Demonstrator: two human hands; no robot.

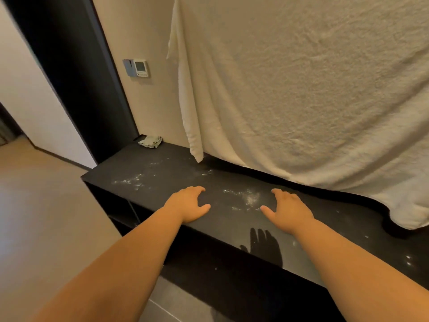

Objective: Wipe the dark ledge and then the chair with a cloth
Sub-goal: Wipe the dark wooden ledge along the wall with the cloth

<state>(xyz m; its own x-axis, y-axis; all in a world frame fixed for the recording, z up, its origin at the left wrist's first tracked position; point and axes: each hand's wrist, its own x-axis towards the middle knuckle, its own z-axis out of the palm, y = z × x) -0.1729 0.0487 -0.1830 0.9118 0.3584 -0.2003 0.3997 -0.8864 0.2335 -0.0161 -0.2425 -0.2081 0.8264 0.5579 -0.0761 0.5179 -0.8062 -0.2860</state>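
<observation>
Head view: wiping not yet begun, cloth lying apart at the far left corner

Neither part of the task looks started. White powder (pixel 251 198) lies in patches along the counter (pixel 232 219) (the dark ledge of the task), between the hands and further toward the left end, with specks near the right front edge. A handprint (pixel 264 246) shows in the dust by the front edge.

The cloth (pixel 150 141) sits crumpled at the back left corner, well apart from both hands. The left hand (pixel 189 204) and right hand (pixel 287 211) are low over the counter near its front edge. Each grip is spread and relaxed and holds nothing. Whether the palms press down I cannot tell.

Fetching the cloth comes first, by my judgement. The chair is not in view.

Room to move is good along the front and left edges, which give onto open floor (pixel 46 205). At the back edge a pale hanging sheet (pixel 301 89) drapes onto the counter and could snag a wiping stroke.
</observation>
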